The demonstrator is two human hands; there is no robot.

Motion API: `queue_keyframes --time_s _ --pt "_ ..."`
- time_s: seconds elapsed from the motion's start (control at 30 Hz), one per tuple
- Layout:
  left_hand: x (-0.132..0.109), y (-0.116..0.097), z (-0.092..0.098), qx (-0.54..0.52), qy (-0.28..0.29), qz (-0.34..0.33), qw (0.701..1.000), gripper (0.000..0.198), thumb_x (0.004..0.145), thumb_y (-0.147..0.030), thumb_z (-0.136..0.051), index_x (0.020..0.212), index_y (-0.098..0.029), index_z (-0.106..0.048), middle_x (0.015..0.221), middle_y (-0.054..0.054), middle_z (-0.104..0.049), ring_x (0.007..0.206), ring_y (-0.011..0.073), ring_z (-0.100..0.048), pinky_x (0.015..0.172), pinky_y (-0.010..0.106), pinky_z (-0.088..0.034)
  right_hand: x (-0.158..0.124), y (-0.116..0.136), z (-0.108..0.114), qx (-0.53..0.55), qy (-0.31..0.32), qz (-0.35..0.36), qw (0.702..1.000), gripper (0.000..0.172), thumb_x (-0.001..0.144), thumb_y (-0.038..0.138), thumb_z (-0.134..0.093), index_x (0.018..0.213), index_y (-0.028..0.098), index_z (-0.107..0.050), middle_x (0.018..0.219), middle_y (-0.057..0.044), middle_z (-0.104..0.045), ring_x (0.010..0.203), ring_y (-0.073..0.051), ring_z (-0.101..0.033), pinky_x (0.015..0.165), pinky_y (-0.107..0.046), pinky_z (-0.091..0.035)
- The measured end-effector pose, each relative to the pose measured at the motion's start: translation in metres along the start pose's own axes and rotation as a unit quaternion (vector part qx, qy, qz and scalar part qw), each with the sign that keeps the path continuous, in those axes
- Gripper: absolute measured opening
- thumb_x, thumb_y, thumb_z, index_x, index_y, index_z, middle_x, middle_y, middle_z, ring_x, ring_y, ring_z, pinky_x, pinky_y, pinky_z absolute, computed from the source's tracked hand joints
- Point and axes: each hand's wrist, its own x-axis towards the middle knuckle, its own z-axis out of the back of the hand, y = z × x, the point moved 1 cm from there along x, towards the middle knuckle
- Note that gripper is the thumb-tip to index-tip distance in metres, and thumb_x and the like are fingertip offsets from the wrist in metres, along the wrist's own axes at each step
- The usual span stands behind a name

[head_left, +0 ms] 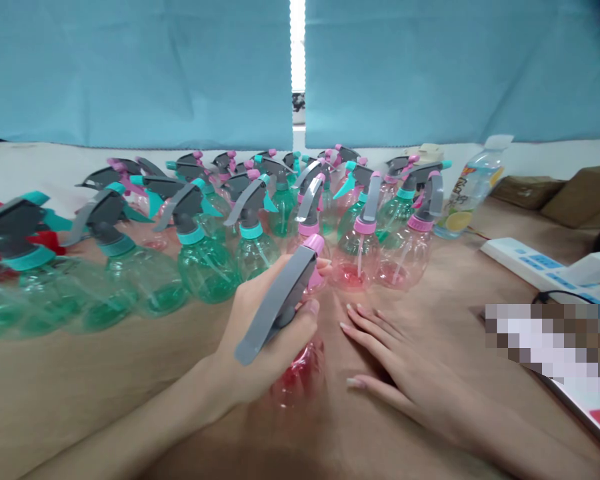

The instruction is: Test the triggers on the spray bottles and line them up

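My left hand (pixel 260 333) is closed around the neck of a pink spray bottle (pixel 300 373) with a grey trigger head (pixel 280 300) and a pink collar. The bottle stands on the brown table in front of me. My right hand (pixel 400 353) lies flat on the table just right of the bottle, fingers stretched out and holding nothing. Behind them stand several green spray bottles (pixel 205 260) and pink spray bottles (pixel 360 257), all with grey trigger heads.
A clear drink bottle (pixel 473 190) with a yellow label leans at the back right. A white power strip (pixel 525 263), papers and a pixelated patch lie at the right. Brown boxes (pixel 580 193) sit far right. Blue blinds (pixel 140 73) hang behind.
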Motion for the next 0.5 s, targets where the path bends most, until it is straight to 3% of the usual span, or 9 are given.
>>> queue_keyframes --time_s 0.13,0.37,0.5 --pt "0.0 -0.001 0.003 0.011 -0.011 -0.026 1.0 0.009 0.075 -0.018 -0.047 0.07 -0.024 -0.044 0.06 -0.004 -0.051 0.053 0.0138 -0.049 0.049 0.028 -0.038 0.0 -0.002 -0.002 -0.007 -0.001 0.004 1.0 0.069 0.096 0.062 -0.04 0.15 0.018 -0.035 0.157 -0.01 -0.026 0.145 -0.03 -0.022 0.115 -0.054 -0.027" --pt "0.001 -0.001 0.01 -0.002 0.032 -0.038 0.999 0.018 0.069 -0.009 -0.048 0.08 -0.023 -0.053 0.062 -0.006 -0.045 0.051 0.011 -0.041 0.05 0.027 -0.038 -0.002 -0.004 -0.004 0.006 -0.013 0.007 1.0 0.066 0.096 0.058 -0.044 0.15 0.021 -0.036 0.157 -0.008 -0.027 0.145 -0.029 -0.023 0.116 -0.053 -0.027" --pt "0.0 -0.002 0.01 0.01 0.035 -0.051 0.998 0.015 0.074 -0.013 -0.048 0.083 -0.021 -0.056 0.072 -0.002 -0.054 0.059 0.0126 -0.047 0.056 0.028 -0.042 -0.003 -0.006 -0.005 0.007 -0.019 0.003 1.0 0.065 0.096 0.058 -0.046 0.15 0.023 -0.035 0.157 -0.007 -0.028 0.145 -0.03 -0.025 0.116 -0.053 -0.028"
